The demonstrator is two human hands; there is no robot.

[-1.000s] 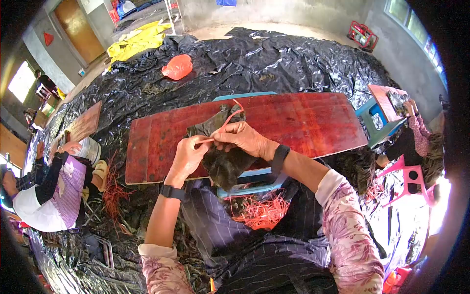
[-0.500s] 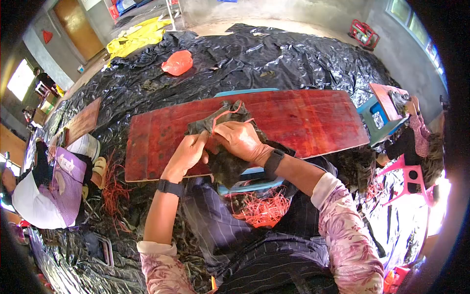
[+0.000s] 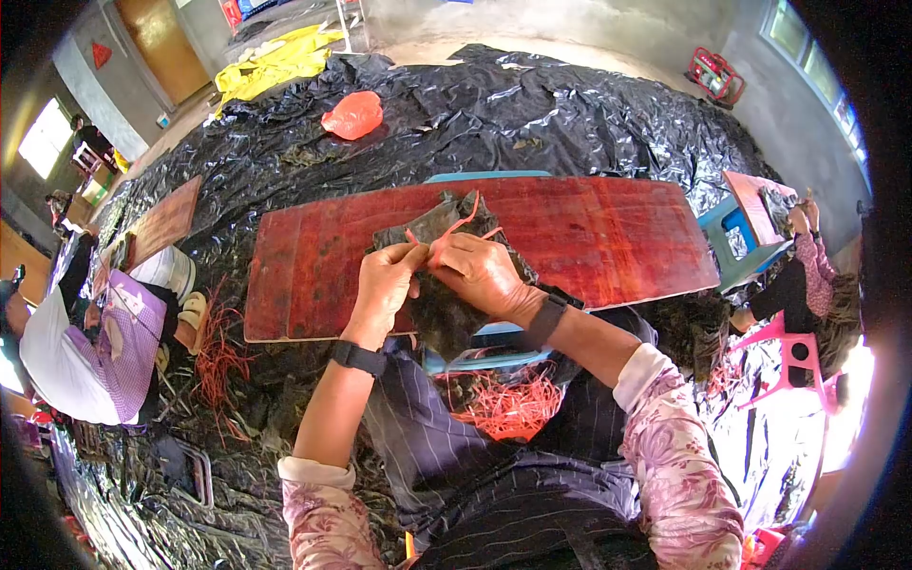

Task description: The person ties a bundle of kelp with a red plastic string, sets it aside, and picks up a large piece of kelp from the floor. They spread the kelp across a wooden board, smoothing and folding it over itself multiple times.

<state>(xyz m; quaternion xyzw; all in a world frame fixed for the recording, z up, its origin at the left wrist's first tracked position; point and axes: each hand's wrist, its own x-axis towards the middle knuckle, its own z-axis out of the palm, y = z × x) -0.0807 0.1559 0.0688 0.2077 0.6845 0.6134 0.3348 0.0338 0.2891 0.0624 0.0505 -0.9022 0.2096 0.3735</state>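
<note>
A dark brown, leathery bundle lies over the near edge of a red wooden board. Thin red plastic string passes across the bundle, its loose ends sticking up. My left hand pinches the string from the left, thumb and forefinger pressed together. Close beside it, my right hand is closed on the same string, its back covering part of the bundle. Whether the string is knotted is hidden behind my fingers. The fingertips of both hands almost meet above the bundle.
Red string strips lie heaped at my lap, and more strands are on the floor at left. A blue stool supports the board. Black sheeting covers the floor. Co-workers sit at left and right, beside a pink stool.
My left hand has risen slightly and moved right, nearer my right hand. A short string end now shows above its fingers. The whole view has shifted a little.
</note>
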